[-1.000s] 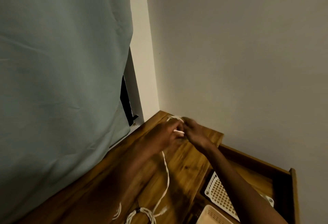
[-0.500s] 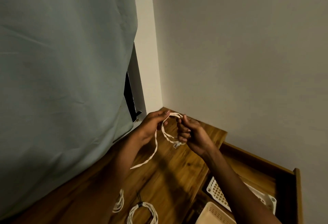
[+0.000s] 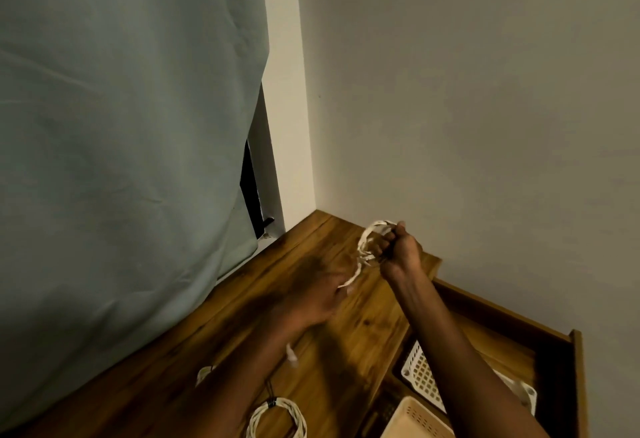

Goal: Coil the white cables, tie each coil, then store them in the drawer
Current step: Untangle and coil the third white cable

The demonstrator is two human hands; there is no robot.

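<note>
Right hand (image 3: 398, 250) raised over the wooden top (image 3: 311, 299), fingers curled round small loops of white cable (image 3: 367, 241). Left hand (image 3: 311, 299) lower, blurred, pinching the cable's trailing strand. Near edge: tied coil (image 3: 277, 418). Right: open drawer (image 3: 575, 385) with baskets (image 3: 420, 371).

We see a wooden tabletop (image 3: 332, 351) with warm brown boards, running from the wall corner at twelve o'clock down toward seven o'clock. Lying on it at six o'clock is a tied coil of white cable (image 3: 277, 418), bound with a dark tie at its top edge. At about seven o'clock from that coil, a second white bundle (image 3: 203, 373) rests on the wood, partly hidden by a forearm. A small white cable end (image 3: 292, 358), blurred, shows near the tabletop's middle; we cannot tell whether it touches the wood.
</note>
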